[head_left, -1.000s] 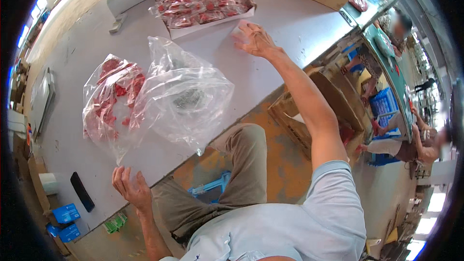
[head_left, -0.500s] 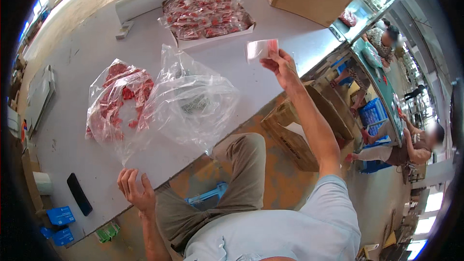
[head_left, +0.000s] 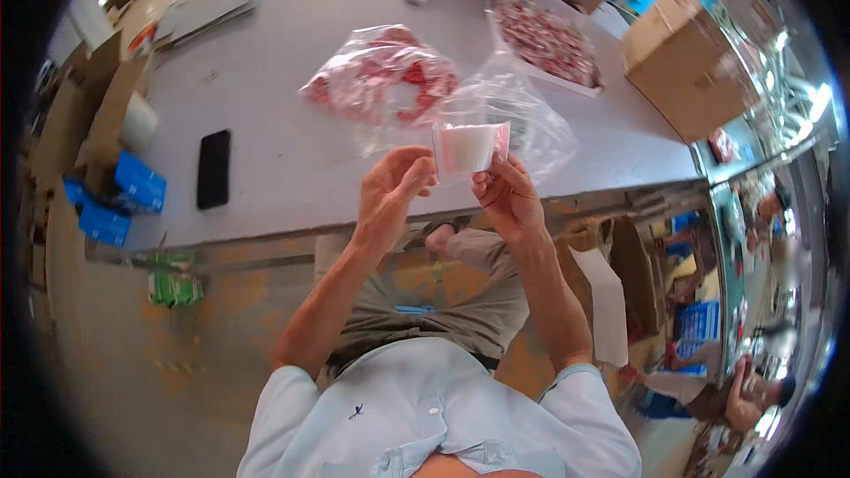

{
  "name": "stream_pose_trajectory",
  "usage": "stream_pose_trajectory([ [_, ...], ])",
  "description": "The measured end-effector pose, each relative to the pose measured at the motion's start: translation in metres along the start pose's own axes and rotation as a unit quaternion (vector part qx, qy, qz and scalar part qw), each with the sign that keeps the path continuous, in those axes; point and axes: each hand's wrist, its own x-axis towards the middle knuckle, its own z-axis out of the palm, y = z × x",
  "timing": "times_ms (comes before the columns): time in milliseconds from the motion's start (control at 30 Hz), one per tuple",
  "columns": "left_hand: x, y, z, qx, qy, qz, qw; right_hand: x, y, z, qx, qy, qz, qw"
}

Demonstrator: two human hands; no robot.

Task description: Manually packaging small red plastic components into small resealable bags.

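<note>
In front of me, both hands are at a small stack of clear plastic bags (head_left: 469, 149) with pinkish-red edges. My right hand (head_left: 513, 199) pinches its lower right corner between thumb and fingers. My left hand (head_left: 394, 190) is closed, its thumb and fingertips at the stack's left edge. Just beyond lies a large clear bag (head_left: 381, 75) of small red pieces. Beside it, partly hidden behind the stack, a second large clear bag (head_left: 536, 115) rests on the table; its contents are hard to make out.
A white tray (head_left: 591, 88) of red packed pieces and a cardboard box (head_left: 686, 62) stand at the far right. A black phone (head_left: 213, 170) and blue boxes (head_left: 140, 182) are at the left. An open carton (head_left: 633, 274) stands beside my right arm. People (head_left: 739, 394) sit at another table.
My right hand has brought the small bags back from the far right to in front of me. My left hand has come up from the table edge to meet them. The view has turned.
</note>
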Motion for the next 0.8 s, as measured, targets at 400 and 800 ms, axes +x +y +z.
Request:
stream_pose_trajectory([
  [400,-0.031,0.037,-0.098,-0.056,0.105,0.053,0.991,0.042,0.074,0.067,-0.156,-0.060,0.079,0.983],
  [800,-0.009,0.051,-0.138,-0.028,0.130,0.035,0.990,0.081,0.133,0.096,-0.437,-0.073,-0.064,0.894],
])
